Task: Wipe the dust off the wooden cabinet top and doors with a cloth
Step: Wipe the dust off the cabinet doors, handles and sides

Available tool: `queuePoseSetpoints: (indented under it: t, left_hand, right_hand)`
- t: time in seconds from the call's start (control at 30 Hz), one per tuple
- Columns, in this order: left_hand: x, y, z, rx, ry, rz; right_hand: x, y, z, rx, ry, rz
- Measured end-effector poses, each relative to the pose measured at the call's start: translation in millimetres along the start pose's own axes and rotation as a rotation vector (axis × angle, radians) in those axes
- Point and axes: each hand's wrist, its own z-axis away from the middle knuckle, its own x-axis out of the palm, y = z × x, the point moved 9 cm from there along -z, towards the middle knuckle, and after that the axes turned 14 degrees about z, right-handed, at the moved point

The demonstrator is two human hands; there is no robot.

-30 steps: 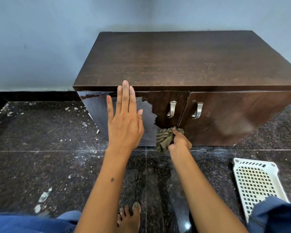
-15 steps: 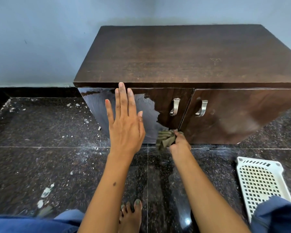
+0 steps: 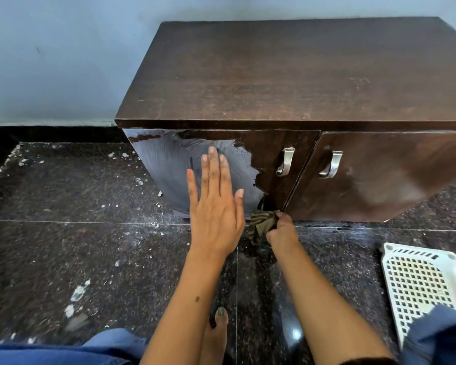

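A dark wooden cabinet [image 3: 287,75] stands against the wall, with a left door [image 3: 169,164] and a right door [image 3: 385,175], each with a metal handle. My left hand [image 3: 216,204] is flat, fingers spread, against the left door, whose left part looks grey and glossy. My right hand [image 3: 281,230] is shut on a crumpled olive striped cloth [image 3: 262,225] at the bottom corner of the left door, by the gap between the doors. The cabinet top is dull with faint marks.
The floor [image 3: 77,246] is dark polished stone with white debris scattered at the left. A white perforated plastic tray [image 3: 421,283] lies on the floor at the right. My bare foot [image 3: 216,330] and blue-clad knees are at the bottom edge.
My right hand has slid the cloth down the left door to its bottom corner. My left hand has dropped lower on the door. The camera has shifted left and closer.
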Motion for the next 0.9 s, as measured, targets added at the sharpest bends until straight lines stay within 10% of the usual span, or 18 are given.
queuePoseSetpoints:
  t: [0.33,0.9]
  left_hand:
    - [72.0,-2.8,40.5,-0.103,-0.297,-0.045]
    - [57.5,-8.4,32.4,-0.087,-0.170,-0.051]
  right_hand:
    - [3.5,-14.8,-9.4,-0.027,-0.022,-0.080]
    - [22.5,-9.3,-0.6,0.017,-0.136,-0.050]
